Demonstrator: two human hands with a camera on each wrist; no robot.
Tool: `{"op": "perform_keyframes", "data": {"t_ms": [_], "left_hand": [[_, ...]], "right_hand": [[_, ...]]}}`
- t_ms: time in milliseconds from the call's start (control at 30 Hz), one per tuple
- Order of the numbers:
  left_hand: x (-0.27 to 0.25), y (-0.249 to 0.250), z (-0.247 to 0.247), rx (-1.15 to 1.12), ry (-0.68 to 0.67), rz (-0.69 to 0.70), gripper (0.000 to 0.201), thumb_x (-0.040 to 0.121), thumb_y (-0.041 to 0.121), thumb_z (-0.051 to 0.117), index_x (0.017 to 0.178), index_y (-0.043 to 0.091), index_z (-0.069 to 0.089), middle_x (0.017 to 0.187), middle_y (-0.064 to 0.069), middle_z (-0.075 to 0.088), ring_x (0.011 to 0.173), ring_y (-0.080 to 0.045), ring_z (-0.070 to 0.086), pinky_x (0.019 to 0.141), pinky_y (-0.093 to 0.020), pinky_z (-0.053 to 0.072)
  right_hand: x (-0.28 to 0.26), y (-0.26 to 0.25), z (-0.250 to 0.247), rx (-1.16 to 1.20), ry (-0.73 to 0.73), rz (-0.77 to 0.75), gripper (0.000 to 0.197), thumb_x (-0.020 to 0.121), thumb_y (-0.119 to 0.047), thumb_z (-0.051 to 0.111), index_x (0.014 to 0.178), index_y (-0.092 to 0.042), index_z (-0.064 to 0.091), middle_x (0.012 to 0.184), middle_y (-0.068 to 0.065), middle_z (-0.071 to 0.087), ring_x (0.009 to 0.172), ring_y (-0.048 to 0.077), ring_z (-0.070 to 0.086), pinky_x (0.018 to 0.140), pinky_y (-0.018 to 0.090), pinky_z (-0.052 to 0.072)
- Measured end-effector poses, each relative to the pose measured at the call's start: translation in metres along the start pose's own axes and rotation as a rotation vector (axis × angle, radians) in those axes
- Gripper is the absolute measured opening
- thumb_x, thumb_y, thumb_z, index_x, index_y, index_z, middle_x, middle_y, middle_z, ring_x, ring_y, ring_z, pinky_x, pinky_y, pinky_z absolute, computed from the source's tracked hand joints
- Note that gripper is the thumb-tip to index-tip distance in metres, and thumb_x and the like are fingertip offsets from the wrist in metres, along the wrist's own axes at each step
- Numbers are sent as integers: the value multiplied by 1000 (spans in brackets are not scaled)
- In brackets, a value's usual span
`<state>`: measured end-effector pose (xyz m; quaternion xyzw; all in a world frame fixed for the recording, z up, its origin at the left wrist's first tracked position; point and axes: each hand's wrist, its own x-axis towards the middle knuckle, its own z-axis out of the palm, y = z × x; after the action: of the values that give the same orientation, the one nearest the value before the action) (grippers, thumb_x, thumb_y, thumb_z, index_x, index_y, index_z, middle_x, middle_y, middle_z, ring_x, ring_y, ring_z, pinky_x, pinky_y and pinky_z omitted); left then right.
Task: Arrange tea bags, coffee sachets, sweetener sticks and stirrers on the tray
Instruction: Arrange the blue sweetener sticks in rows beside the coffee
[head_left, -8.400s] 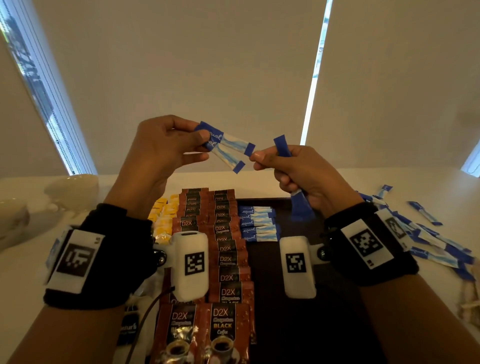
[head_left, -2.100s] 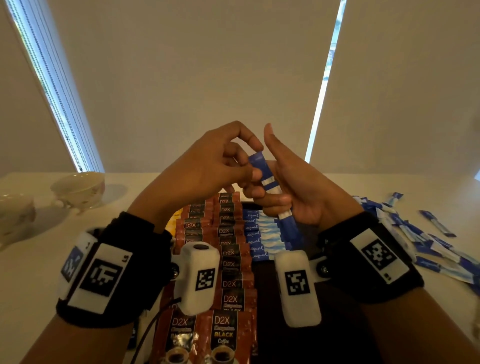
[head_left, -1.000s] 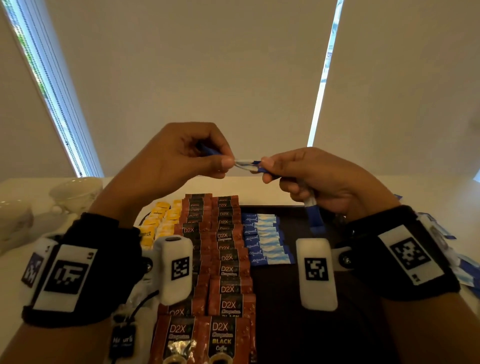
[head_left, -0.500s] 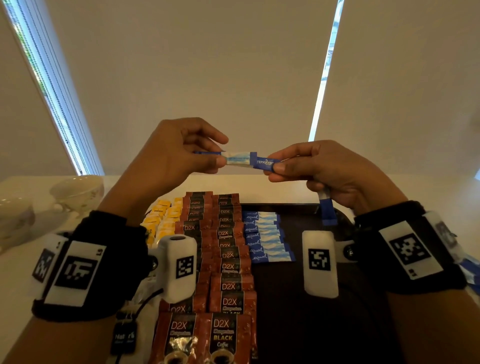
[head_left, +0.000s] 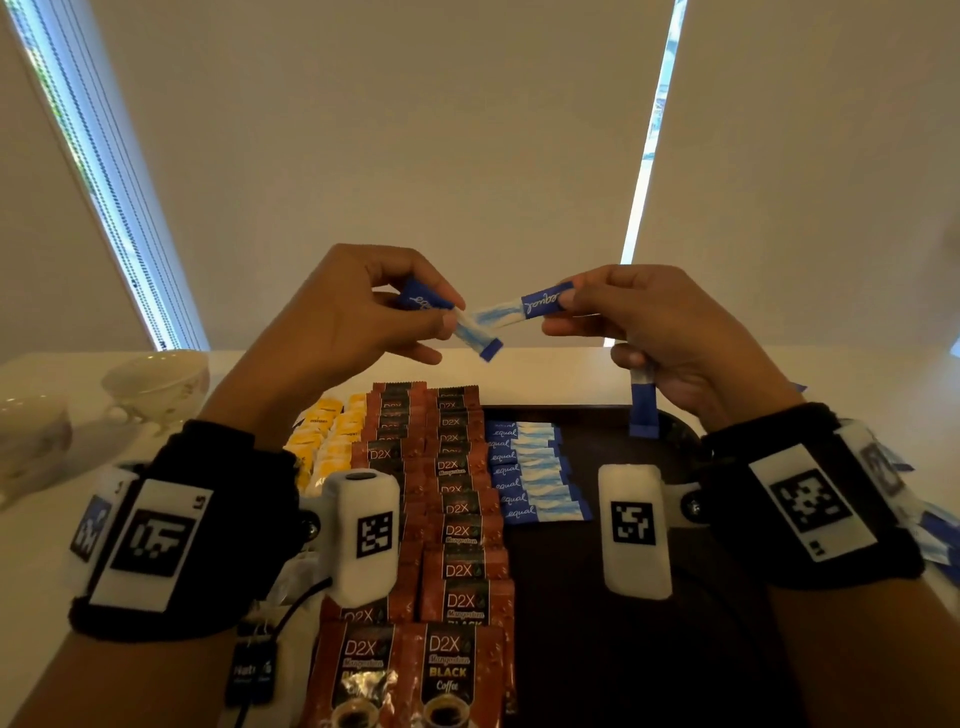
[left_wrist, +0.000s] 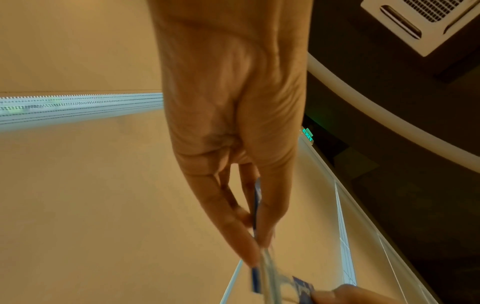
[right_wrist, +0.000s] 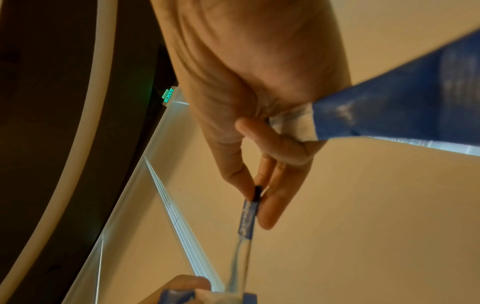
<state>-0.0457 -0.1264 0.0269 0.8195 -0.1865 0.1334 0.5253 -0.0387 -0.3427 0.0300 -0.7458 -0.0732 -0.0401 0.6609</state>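
The left hand (head_left: 358, 312) pinched one blue sweetener stick (head_left: 457, 325) between thumb and fingers. The right hand (head_left: 660, 332) pinched a second stick (head_left: 524, 309) at its blue end, and its lower fingers were curled round a bundle of sticks (head_left: 641, 405), perhaps two. Both hands were raised above the dark tray (head_left: 623, 649). On the tray lay a row of sweetener sticks (head_left: 530, 470), beside coffee sachets (head_left: 457, 519) and yellow tea bags (head_left: 327, 436).

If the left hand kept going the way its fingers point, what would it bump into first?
Probably the right hand. The left hand points across at it, and the sweetener sticks in their grip already nearly meet. Depth is uncertain.
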Motion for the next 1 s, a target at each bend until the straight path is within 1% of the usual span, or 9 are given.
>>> {"op": "perform_keyframes", "data": {"t_ms": [133,300,400,500,600,733,800,900,1000], "left_hand": [[-1,2,5,42,-107,-29,15,80,6,69,92,15,69,87,-3,70,81,-16,70,63,-22,57],[-2,3,12,110,-227,-73,19,78,8,71,94,15,68,90,0,70,83,-11,70,62,-21,57],[-2,4,18,168,-241,-58,15,77,15,74,91,14,69,85,0,71,79,-12,70,67,-25,59],[-2,4,24,221,-206,-22,16,76,22,74,90,14,71,75,-4,70,63,-10,65,60,-19,53],[-2,3,26,198,-190,3,16,79,20,72,94,12,72,80,-8,70,70,-17,67,64,-26,57],[0,4,23,49,-62,-23,12,82,14,68,94,15,69,83,-3,69,74,-11,67,65,-23,58],[1,3,19,-8,-16,-40,12,83,16,67,94,20,68,83,0,68,72,-7,66,62,-19,56],[2,1,15,-44,16,-74,14,83,17,68,95,24,67,81,0,68,65,-4,64,60,-17,55],[3,-2,15,-38,23,-99,22,83,17,68,104,19,67,82,2,67,61,-2,62,60,-17,55]], "right_hand": [[-3,-2,4,-157,-54,-122,7,90,-16,60,91,-17,67,84,-2,72,70,2,67,38,11,34],[-6,-4,9,-318,-112,-268,15,94,-11,53,100,-10,66,85,-1,65,43,-9,52,40,5,35],[-7,-3,15,-358,-174,-332,12,90,-9,58,94,-13,68,83,-2,66,53,-8,58,51,3,41],[-5,1,22,-310,-224,-371,11,86,-7,63,90,-16,68,83,-1,69,74,2,66,67,9,49],[-5,1,25,-247,-170,-378,14,84,-9,66,98,-12,66,79,4,67,64,-2,63,57,5,45],[-7,0,21,-400,-197,-283,10,88,-26,61,94,-20,66,77,-9,66,52,-10,56,47,4,38],[-7,0,16,-441,-258,-138,20,91,-35,54,94,-19,67,80,-5,70,49,-4,57,40,11,31],[-7,-1,11,-325,-303,-14,19,92,-29,54,94,-16,67,83,-4,74,70,5,70,39,12,29],[-6,1,9,-280,-231,6,9,88,-21,62,88,-15,68,73,-1,73,53,5,62,37,11,28]]}}
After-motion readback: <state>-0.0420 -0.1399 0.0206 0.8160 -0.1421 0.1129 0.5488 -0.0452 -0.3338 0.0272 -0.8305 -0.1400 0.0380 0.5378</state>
